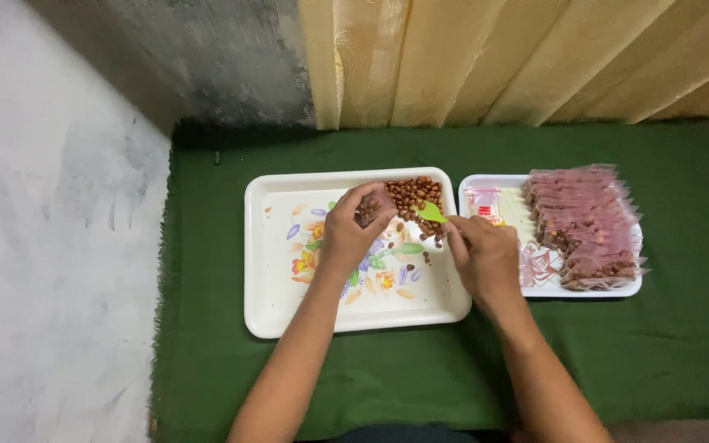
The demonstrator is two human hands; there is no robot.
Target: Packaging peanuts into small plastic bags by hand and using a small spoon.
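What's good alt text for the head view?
Over a floral tray, the left hand holds a small clear packet while the right hand scoops peanuts with a green spoon. Filled packets stack on another tray.

Peanuts (pixel 414 194) in left tray (pixel 281 303); filled packets (pixel 586 226) on right tray (pixel 535 289).

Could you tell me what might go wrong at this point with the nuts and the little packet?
1. The left hand holds a small clear packet above the flowered tray; nuts tipped from the green scoop in the right hand might miss its narrow mouth.
2. The nut pile sits against the tray's far rim, so scooping could push some over.
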